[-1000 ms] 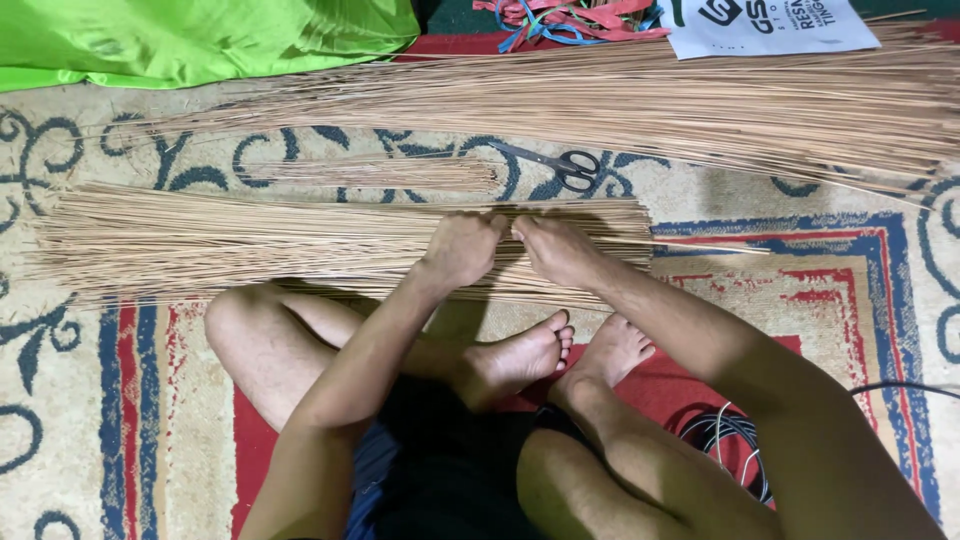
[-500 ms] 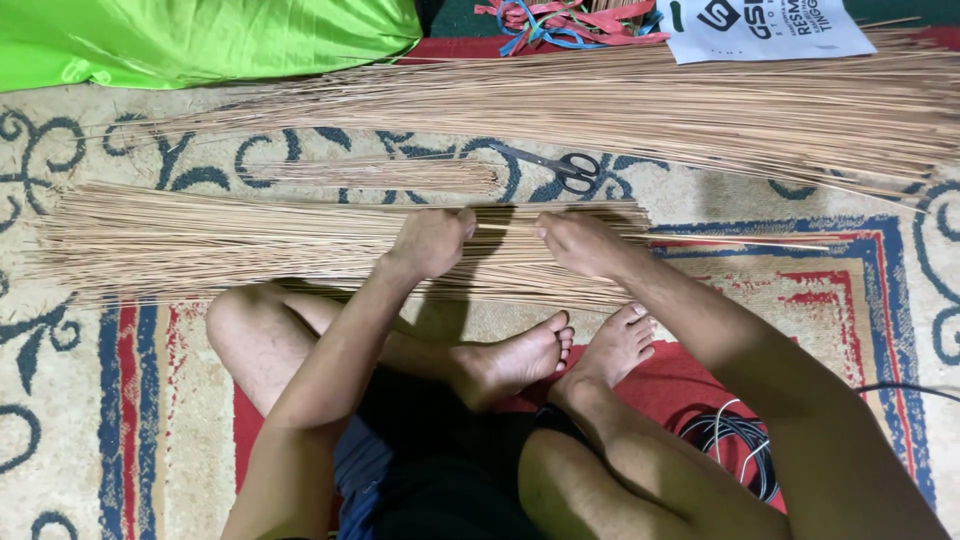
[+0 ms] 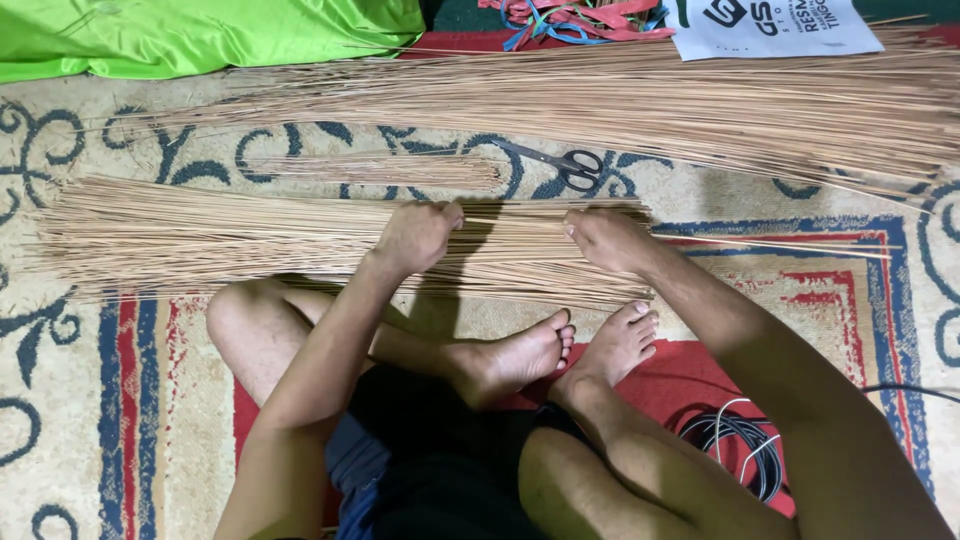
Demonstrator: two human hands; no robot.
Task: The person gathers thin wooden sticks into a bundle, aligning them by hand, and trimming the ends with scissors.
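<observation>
Hands have spread apart along the sticks since the earlier frames, when they sat close together at the middle. Left hand (image 3: 418, 235) now rests on the near bundle of thin tan broom sticks (image 3: 200, 238), fingers curled down over the strands, seemingly pinching a few; exact grip hard to make out. Right hand (image 3: 605, 238) lies on the same bundle near its right end, fingers bent, one loose stick (image 3: 780, 245) running out rightward from under it. Bundle lies flat on the patterned cream, blue and red carpet (image 3: 150, 390), just beyond the crossed bare feet.

Open carpet between this bundle and the far long heap of sticks (image 3: 650, 100); black-handled scissors (image 3: 565, 162) and a short small sheaf (image 3: 400, 172) lie there. Far heap cut off at right edge. Green cloth (image 3: 200, 35) far left, cropped by the frame. Black and white cables (image 3: 735, 445) near right, partly behind the leg
</observation>
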